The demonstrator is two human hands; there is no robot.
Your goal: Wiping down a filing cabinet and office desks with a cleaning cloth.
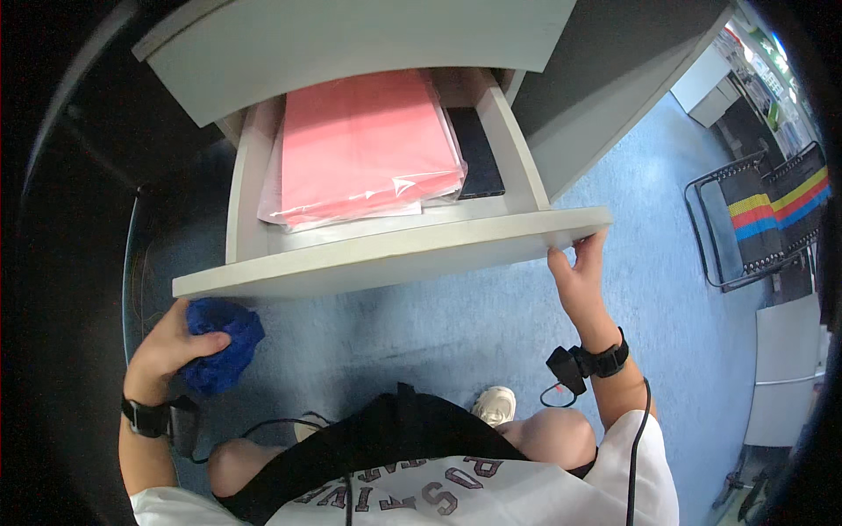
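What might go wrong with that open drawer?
The right hand is at the right end of the drawer front, so it might get pinched if that slid shut. The wrinkly clear plastic around the pink paper could snag and tear. The black cable by the right sleeve might catch on something.

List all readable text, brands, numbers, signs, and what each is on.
White T-shirt: large dark letters, partly folded; wording not copied.
Drawer front, crumpled blue cloth: none visible.
Plastic-wrapped pink paper stack: none visible.
Items at far upper right: too small and blurred to read.
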